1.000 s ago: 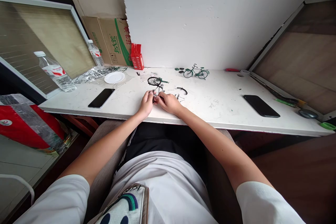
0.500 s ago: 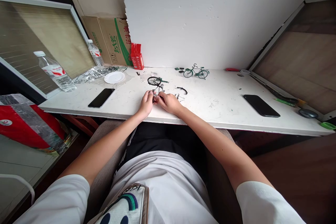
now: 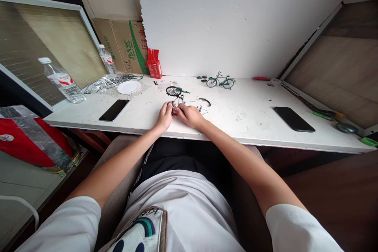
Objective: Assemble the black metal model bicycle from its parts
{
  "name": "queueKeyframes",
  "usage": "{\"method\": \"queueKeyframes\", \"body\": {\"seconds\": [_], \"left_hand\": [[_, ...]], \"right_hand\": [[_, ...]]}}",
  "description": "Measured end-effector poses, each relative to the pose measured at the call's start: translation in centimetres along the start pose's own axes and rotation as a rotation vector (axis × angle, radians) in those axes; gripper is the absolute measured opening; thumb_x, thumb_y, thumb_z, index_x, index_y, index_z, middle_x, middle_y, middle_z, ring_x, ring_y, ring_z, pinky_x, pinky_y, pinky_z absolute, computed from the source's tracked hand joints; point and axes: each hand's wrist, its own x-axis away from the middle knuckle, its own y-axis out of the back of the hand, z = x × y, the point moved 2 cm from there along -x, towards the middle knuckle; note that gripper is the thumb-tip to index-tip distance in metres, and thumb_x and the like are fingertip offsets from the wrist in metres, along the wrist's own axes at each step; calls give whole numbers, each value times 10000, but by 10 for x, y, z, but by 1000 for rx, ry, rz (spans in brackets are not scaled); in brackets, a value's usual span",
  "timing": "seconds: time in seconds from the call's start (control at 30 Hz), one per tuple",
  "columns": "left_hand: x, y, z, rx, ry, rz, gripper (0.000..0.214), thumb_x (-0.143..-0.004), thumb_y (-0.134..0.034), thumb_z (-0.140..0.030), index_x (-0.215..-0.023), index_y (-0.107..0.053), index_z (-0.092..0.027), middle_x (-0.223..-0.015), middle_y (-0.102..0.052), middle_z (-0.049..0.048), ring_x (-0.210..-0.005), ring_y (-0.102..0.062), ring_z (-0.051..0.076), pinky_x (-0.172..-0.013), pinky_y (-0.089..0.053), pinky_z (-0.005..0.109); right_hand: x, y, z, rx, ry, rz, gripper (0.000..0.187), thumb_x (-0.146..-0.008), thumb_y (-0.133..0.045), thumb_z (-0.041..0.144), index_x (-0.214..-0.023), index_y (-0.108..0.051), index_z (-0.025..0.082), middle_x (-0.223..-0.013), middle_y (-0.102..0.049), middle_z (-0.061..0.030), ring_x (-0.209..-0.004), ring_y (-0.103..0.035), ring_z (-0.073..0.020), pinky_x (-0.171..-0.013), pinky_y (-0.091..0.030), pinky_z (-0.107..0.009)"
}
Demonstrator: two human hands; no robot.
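My left hand (image 3: 165,115) and my right hand (image 3: 190,115) meet near the front edge of the white table. Fingers of both hands are closed on a small dark part, mostly hidden between the fingertips, so its kind does not show. Just beyond them lies a small black spoked wheel (image 3: 173,91) beside a green model bicycle piece (image 3: 184,91). To the right of the wheel rests a curved black strip (image 3: 205,101). Small thin parts (image 3: 199,108) lie right behind my right hand. Farther back stands an assembled green model bicycle (image 3: 221,81).
A phone (image 3: 114,110) lies at left, a second dark phone (image 3: 294,119) at right. Behind the left phone are a white plate (image 3: 128,87), water bottles (image 3: 65,82) and a cardboard box (image 3: 122,45). A red box (image 3: 154,64) stands against the white back panel (image 3: 236,23).
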Motion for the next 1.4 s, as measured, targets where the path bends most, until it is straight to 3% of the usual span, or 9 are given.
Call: {"method": "queueKeyframes", "body": {"seconds": [0.9,1.4], "left_hand": [[2,-1,2,55,-66,51,372,-944,-700,-553,-1018,-585,-207,-900,-618,17,-805,-613,142,-696,-523,252],[2,-2,0,157,-12,-16,365,-932,-729,-535,-1039,-597,-213,-901,-643,24,-868,-647,164,-720,-515,265]], "right_hand": [[1,2,4,12,10,3,347,-1139,-357,398,-1081,-633,198,-871,-770,-78,-701,-665,-217,-669,-333,-293],[1,6,4,-193,-41,-94,326,-1103,-444,466,-1074,-651,216,-880,-763,-46,-711,-646,-189,-689,-377,-275]]}}
